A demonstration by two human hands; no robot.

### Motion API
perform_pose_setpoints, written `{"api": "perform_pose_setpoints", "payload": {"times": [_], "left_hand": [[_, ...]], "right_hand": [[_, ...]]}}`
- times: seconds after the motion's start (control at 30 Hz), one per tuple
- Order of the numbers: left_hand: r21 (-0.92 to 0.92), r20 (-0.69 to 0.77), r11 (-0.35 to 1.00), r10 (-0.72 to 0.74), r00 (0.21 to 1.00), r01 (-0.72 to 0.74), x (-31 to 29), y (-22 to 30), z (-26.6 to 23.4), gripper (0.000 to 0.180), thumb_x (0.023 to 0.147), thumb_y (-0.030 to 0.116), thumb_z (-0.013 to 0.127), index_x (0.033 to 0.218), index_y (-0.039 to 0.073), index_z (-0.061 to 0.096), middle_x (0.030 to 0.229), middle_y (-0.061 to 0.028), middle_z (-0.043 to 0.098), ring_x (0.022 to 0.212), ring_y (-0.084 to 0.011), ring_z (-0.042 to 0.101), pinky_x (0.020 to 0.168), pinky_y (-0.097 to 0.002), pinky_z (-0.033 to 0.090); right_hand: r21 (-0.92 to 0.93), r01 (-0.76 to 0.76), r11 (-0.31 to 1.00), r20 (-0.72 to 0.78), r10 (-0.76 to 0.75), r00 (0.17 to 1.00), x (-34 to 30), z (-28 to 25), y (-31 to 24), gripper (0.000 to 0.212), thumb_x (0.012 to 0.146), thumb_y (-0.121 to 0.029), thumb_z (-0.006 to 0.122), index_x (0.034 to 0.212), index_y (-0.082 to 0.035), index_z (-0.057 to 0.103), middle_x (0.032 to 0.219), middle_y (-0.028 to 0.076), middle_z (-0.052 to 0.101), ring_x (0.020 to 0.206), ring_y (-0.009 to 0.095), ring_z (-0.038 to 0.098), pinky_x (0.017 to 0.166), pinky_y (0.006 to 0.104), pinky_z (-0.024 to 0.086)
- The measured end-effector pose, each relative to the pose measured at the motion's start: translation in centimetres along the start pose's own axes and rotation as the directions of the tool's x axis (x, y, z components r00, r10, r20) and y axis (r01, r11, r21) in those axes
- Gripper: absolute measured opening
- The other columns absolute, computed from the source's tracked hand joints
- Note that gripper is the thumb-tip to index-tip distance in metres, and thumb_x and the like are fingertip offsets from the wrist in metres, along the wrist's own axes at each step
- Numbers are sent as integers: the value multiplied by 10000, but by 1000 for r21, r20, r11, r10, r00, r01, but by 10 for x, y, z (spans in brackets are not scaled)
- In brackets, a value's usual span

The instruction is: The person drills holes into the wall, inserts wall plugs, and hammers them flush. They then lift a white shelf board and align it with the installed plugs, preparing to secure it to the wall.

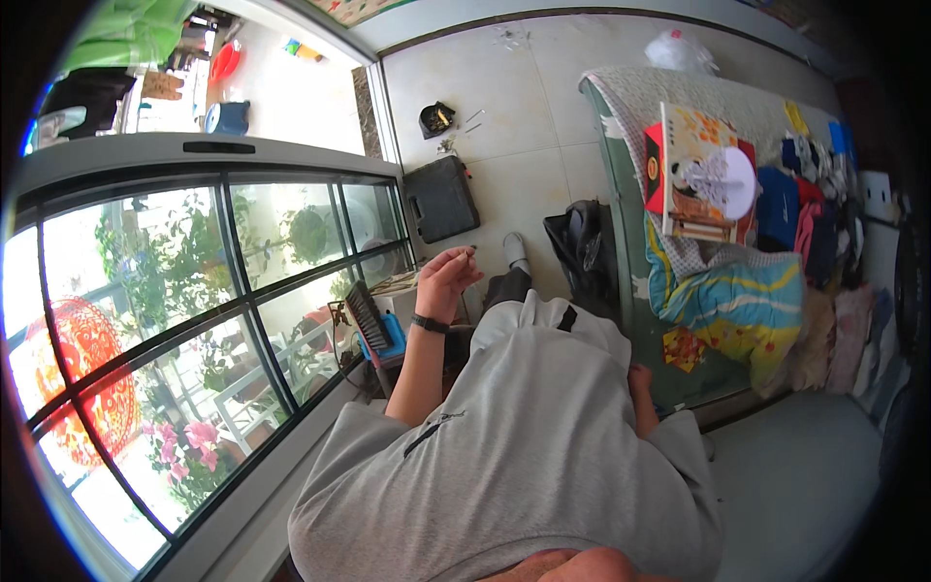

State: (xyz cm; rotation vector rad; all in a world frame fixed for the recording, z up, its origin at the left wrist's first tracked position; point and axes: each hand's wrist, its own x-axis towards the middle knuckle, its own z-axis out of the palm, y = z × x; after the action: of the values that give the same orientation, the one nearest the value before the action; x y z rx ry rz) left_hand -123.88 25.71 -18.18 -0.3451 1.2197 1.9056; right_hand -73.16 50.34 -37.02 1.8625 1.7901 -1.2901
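Note:
My left hand (448, 279) is raised in front of me, left of my body, with a black band on its wrist. Its fingertips are pinched together; something tiny may be between them, too small to make out. Closest to it are a dark-bristled brush (367, 316) and a blue dustpan (393, 335), by the window frame. Beyond it a black plastic case (442, 199) lies on the floor. Low at my right side is my right hand (640, 378), beside the green edge of the bed; my grey shirt and the small view of it hide its fingers.
A black bag (582, 247) stands against the bed (626, 175), which bears a picture board (693, 145), a yellow-and-blue quilt (722, 301) and piled clothes (819, 194). A black dish (437, 120) and small loose bits lie on the floor. A black-barred glass door (223, 233) borders my left.

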Motion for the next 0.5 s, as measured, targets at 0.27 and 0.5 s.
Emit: {"api": "perform_pose_setpoints", "payload": {"times": [0.27, 0.5], "left_hand": [[-77, -80, 996, -40, 996, 34, 65, 43, -26, 231, 1006, 133, 641, 1177, -20, 673, 955, -48, 689, 869, -166, 690, 883, -377, 588], [-197, -148, 980, -39, 988, 10, 130, 86, -19, 237, 1011, 124, 627, 1193, -24, 660, 952, -54, 691, 862, -181, 690, 897, -405, 588]], "right_hand": [[-314, 113, 943, 56, -100, 993, 36, -22, -80, 300, 805, -227, 706, 948, 23, 788, 899, 232, 750, 856, 347, 739, 790, 435, 570], [-439, 295, 849, 190, -233, 954, 152, -11, -195, 286, 848, -136, 638, 1042, 27, 768, 966, 221, 758, 883, 347, 741, 812, 429, 564]]}}
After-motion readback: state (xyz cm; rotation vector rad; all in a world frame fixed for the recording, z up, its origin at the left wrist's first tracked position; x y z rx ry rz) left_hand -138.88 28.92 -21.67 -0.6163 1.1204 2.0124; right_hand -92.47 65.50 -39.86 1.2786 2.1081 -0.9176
